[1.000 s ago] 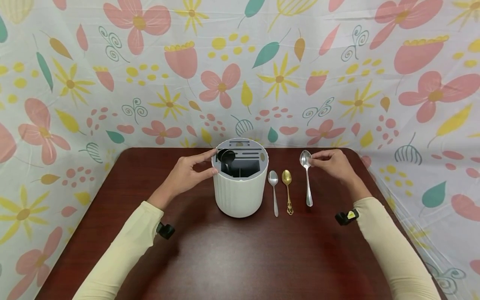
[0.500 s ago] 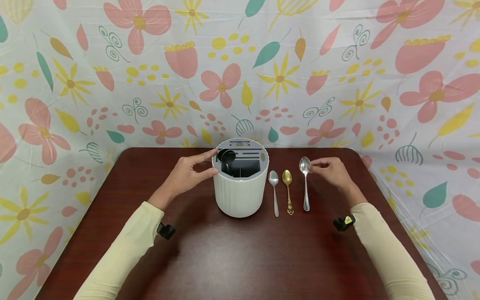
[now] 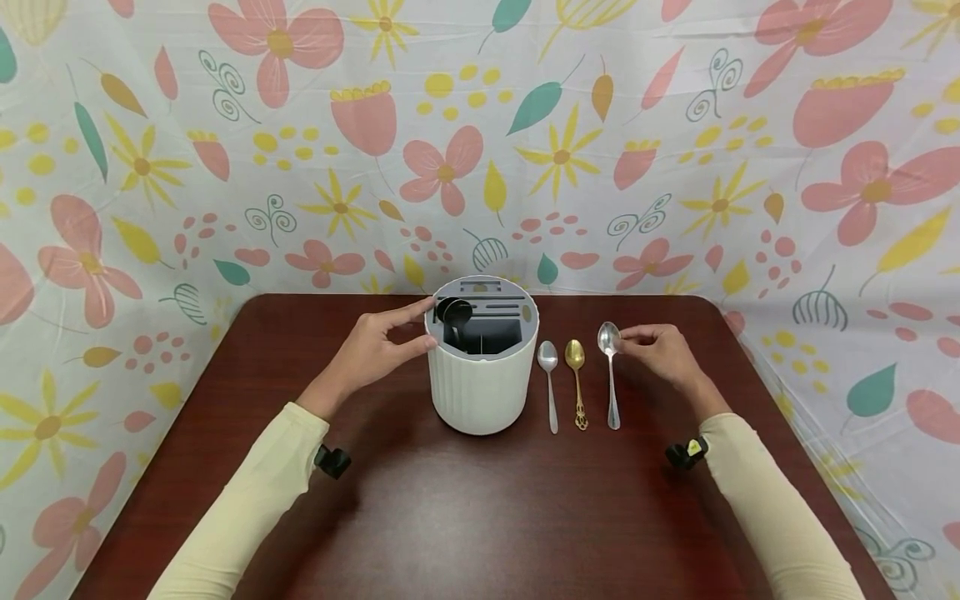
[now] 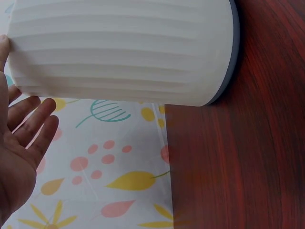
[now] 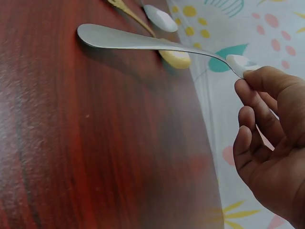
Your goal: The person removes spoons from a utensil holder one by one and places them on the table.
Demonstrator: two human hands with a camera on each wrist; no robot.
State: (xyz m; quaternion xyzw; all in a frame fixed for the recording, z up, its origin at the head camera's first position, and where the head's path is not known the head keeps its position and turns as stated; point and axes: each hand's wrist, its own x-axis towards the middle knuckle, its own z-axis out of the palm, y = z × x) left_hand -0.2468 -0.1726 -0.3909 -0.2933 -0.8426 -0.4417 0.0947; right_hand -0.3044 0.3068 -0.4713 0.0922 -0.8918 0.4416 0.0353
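Note:
My right hand [image 3: 663,354] pinches a large silver spoon [image 3: 611,367] by the side of its bowl, between thumb and forefinger. In the right wrist view that spoon's handle [image 5: 124,40] reaches out over the table; whether its end touches the wood I cannot tell. My left hand [image 3: 378,346] rests its straight forefinger and thumb against the left rim of a white, ribbed utensil holder [image 3: 480,400]. The holder's grey top has slots and compartments, with black utensils [image 3: 457,314] standing at its left. Between holder and right hand lie a smaller silver spoon [image 3: 549,383] and a gold spoon [image 3: 576,379].
A dark reddish wooden table [image 3: 480,517] carries everything. Its back edge meets a flowered cloth [image 3: 442,167] hanging behind and along both sides. A black wrist camera [image 3: 332,461] sits on the left cuff and another wrist camera [image 3: 685,452] on the right.
My right hand has brought the large silver spoon nearer to me and slightly left, beside the gold spoon. The left hand and the holder have stayed put.

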